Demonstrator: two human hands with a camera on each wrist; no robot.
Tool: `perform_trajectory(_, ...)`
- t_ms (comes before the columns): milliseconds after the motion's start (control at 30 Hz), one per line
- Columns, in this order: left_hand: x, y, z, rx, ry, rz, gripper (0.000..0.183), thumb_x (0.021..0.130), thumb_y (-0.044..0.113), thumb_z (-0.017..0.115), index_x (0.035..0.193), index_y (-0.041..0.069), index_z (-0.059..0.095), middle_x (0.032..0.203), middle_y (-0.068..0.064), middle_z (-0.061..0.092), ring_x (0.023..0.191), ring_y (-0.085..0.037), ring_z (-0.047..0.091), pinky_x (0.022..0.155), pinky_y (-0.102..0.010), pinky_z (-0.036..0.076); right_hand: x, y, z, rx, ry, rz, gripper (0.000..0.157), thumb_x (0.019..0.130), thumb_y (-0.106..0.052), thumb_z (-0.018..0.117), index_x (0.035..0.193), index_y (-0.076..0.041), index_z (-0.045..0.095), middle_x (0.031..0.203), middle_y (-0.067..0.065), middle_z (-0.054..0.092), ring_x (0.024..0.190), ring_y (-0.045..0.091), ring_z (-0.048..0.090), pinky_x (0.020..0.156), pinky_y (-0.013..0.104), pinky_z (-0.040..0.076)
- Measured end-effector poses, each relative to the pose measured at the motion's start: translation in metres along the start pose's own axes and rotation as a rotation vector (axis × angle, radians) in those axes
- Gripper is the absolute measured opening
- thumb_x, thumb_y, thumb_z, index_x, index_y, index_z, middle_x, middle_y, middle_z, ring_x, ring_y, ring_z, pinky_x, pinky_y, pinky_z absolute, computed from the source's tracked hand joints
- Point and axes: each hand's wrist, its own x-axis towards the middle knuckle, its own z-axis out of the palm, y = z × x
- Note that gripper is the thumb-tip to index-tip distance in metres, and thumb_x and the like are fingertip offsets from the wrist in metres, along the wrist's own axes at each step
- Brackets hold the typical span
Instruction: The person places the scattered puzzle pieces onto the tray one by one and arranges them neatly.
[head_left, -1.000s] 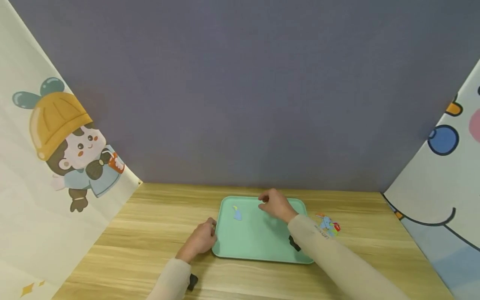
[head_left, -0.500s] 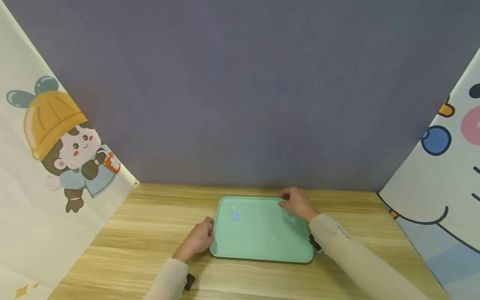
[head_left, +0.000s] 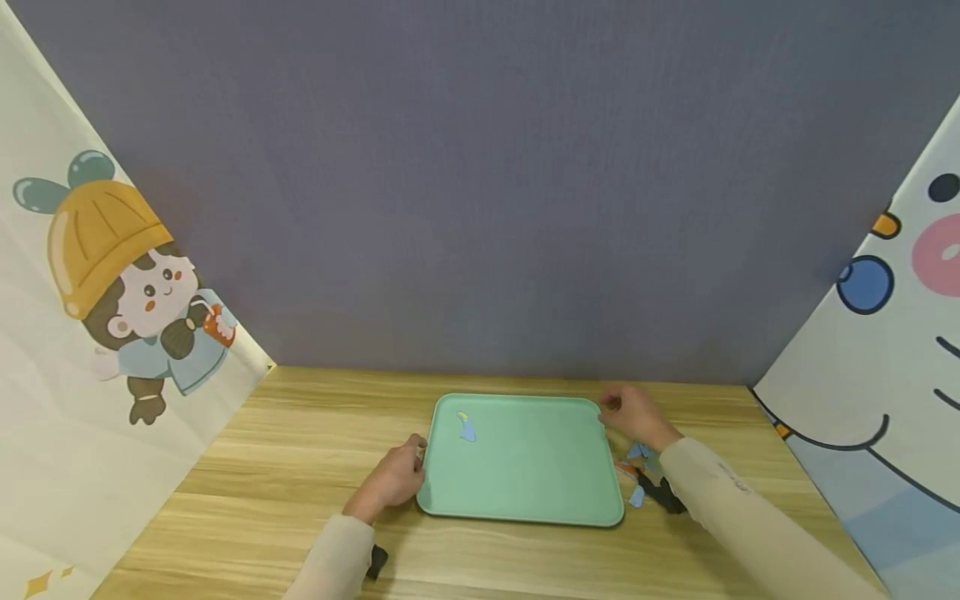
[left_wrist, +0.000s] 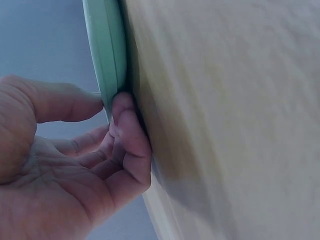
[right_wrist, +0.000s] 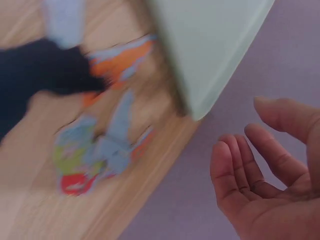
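Note:
My left hand [head_left: 393, 475] grips the left rim of a pale green tray [head_left: 525, 467]. In the left wrist view the thumb lies at the tray's rim [left_wrist: 106, 45], with a fingertip tucked under it by the tabletop. My right hand [head_left: 636, 414] is over the tray's back right corner. The right wrist view shows that hand [right_wrist: 280, 175] with thumb and fingers apart, nothing between them, near the tray's corner. A small blue and yellow flat piece [head_left: 467, 428] lies on the tray, at back left.
Several flat, irregular cut-out pieces [right_wrist: 112, 155] in blue, orange, green and red lie on the wooden table [head_left: 322, 425] right of the tray. A black object [head_left: 660, 493] at the right sleeve partly covers them. A grey wall [head_left: 480, 208] stands behind.
My right hand has moved right, from above the tray's back middle to its back right corner. The left hand stays at the left rim.

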Motion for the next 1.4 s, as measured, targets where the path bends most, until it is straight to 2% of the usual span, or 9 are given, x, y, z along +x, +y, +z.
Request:
perform_trajectory(233, 0.001, 0.000, 0.000, -0.014, -0.007, -0.003, 0.040, 0.087, -0.002, 0.052, 0.126, -0.007, 0.042, 0.081, -0.007, 0.058, 0.066, -0.017, 0.051, 0.059, -0.032, 0.045, -0.016, 0.023, -0.009, -0.026, -0.012, 0.009, 0.032, 0.080, -0.003, 0.069, 0.108, 0.011, 0.062, 0.106, 0.024, 0.061, 0.094, 0.036, 0.057, 0.079, 0.046, 0.049)
perform_trajectory(467, 0.003, -0.001, 0.001, -0.004, 0.005, -0.005, 0.040, 0.087, -0.001, 0.053, 0.125, -0.007, 0.043, 0.081, -0.006, 0.057, 0.068, -0.017, 0.051, 0.061, -0.032, 0.046, -0.026, 0.040, -0.015, -0.055, -0.088, 0.095, 0.043, 0.078, -0.003, 0.072, 0.116, 0.012, 0.057, 0.112, 0.031, 0.056, 0.102, 0.045, 0.053, 0.081, 0.050, 0.047)
perform_trajectory(700, 0.003, -0.001, 0.001, -0.011, 0.007, -0.001, 0.040, 0.086, -0.002, 0.054, 0.124, -0.007, 0.044, 0.082, -0.007, 0.056, 0.070, -0.018, 0.052, 0.062, -0.034, 0.046, -0.028, 0.054, -0.011, -0.098, -0.146, 0.140, 0.057, 0.071, -0.003, 0.079, 0.119, 0.012, 0.054, 0.116, 0.031, 0.055, 0.103, 0.045, 0.053, 0.083, 0.050, 0.047)
perform_trajectory(800, 0.004, -0.001, 0.001, -0.013, 0.003, -0.007, 0.040, 0.086, -0.002, 0.053, 0.125, -0.007, 0.044, 0.082, -0.007, 0.056, 0.069, -0.018, 0.052, 0.062, -0.033, 0.046, -0.030, 0.056, -0.011, -0.106, -0.147, 0.134, 0.051, 0.070, -0.002, 0.079, 0.115, 0.010, 0.058, 0.112, 0.027, 0.058, 0.104, 0.045, 0.053, 0.085, 0.052, 0.045)
perform_trajectory(933, 0.004, 0.000, 0.001, -0.013, -0.001, -0.019, 0.040, 0.087, -0.001, 0.053, 0.126, -0.006, 0.043, 0.082, -0.007, 0.056, 0.069, -0.017, 0.051, 0.062, -0.033, 0.046, -0.033, 0.058, -0.010, -0.124, -0.122, 0.105, 0.040, 0.070, -0.001, 0.079, 0.106, 0.006, 0.063, 0.103, 0.019, 0.062, 0.096, 0.039, 0.056, 0.081, 0.051, 0.046)
perform_trajectory(1067, 0.004, 0.001, 0.001, -0.020, -0.004, -0.027, 0.040, 0.087, -0.001, 0.053, 0.126, -0.006, 0.043, 0.083, -0.007, 0.056, 0.070, -0.018, 0.052, 0.063, -0.033, 0.046, -0.033, 0.060, -0.010, -0.129, -0.103, 0.091, 0.039, 0.070, -0.004, 0.079, 0.106, 0.004, 0.064, 0.099, 0.015, 0.062, 0.091, 0.034, 0.057, 0.077, 0.049, 0.048)
perform_trajectory(1233, 0.004, 0.001, 0.001, -0.013, -0.006, -0.033, 0.040, 0.088, 0.000, 0.053, 0.126, -0.006, 0.043, 0.085, -0.008, 0.057, 0.072, -0.018, 0.052, 0.064, -0.034, 0.046, -0.033, 0.061, -0.010, -0.056, -0.084, 0.113, 0.041, 0.073, -0.005, 0.077, 0.110, 0.006, 0.062, 0.099, 0.014, 0.063, 0.089, 0.031, 0.058, 0.074, 0.044, 0.050)
perform_trajectory(1400, 0.004, 0.000, 0.001, -0.019, -0.011, -0.042, 0.040, 0.088, 0.000, 0.052, 0.127, -0.005, 0.043, 0.086, -0.009, 0.057, 0.072, -0.019, 0.052, 0.064, -0.035, 0.046, -0.031, 0.057, -0.007, -0.022, -0.038, 0.043, 0.039, 0.076, -0.008, 0.076, 0.110, 0.007, 0.063, 0.098, 0.012, 0.063, 0.086, 0.025, 0.059, 0.071, 0.039, 0.051)
